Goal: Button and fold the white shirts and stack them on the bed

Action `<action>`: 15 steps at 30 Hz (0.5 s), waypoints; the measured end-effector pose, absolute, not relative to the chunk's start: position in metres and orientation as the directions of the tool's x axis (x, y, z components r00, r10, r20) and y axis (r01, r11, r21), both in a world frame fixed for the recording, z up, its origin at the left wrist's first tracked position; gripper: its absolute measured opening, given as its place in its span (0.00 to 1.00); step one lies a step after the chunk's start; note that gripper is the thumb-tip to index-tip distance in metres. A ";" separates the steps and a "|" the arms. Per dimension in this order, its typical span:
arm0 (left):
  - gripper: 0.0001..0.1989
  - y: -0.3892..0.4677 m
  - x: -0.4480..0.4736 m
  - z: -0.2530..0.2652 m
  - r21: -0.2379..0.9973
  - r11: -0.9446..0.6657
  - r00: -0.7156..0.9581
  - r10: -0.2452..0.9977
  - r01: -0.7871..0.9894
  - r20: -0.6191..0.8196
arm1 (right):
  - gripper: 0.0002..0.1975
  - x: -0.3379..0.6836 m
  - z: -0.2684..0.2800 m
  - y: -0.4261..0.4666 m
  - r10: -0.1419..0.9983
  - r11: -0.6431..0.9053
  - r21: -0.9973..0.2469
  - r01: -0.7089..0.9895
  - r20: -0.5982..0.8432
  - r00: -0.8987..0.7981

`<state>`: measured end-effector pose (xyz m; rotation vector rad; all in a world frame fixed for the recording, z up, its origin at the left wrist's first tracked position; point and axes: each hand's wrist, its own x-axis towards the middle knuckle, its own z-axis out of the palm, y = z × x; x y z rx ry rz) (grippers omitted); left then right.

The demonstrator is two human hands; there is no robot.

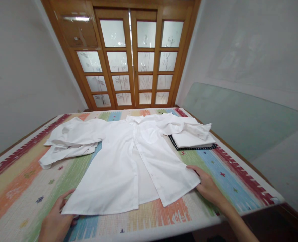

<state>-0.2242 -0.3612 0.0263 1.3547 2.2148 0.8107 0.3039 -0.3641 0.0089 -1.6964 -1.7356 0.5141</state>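
Observation:
A white button-front shirt (pixel 111 168) lies spread on the table, collar away from me and front parted below the chest. My left hand (pixel 57 215) grips its lower left hem corner, thumb on top and fingers underneath. At the lower right corner, my right hand (pixel 205 183) pinches the hem in the same way, with its fingers partly hidden below the cloth. The left sleeve is stretched out over folded white cloth (pixel 68 154). The other sleeve rests across a folded white and dark striped stack (pixel 189 141).
A colourful patterned cloth (pixel 28 198) covers the table. Wooden doors with frosted panes (pixel 118 62) stand beyond the far edge. A large pale glass panel (pixel 242 117) leans on the right wall. The table's front edge is close to me.

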 end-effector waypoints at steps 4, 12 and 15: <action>0.25 -0.358 -0.230 0.040 0.716 0.334 -0.453 0.891 0.613 -0.027 | 0.16 0.297 0.021 -0.353 0.959 0.043 -0.769 0.637 0.211 0.191; 0.32 -0.358 -0.253 0.030 0.698 0.377 -0.402 0.905 0.609 -0.138 | 0.18 0.316 0.034 -0.354 0.937 -0.131 -0.830 0.542 0.075 0.341; 0.29 -0.362 -0.253 0.011 0.623 0.290 -0.344 0.938 0.727 -0.036 | 0.17 0.317 0.020 -0.363 0.982 -0.118 -0.800 0.588 -0.008 0.186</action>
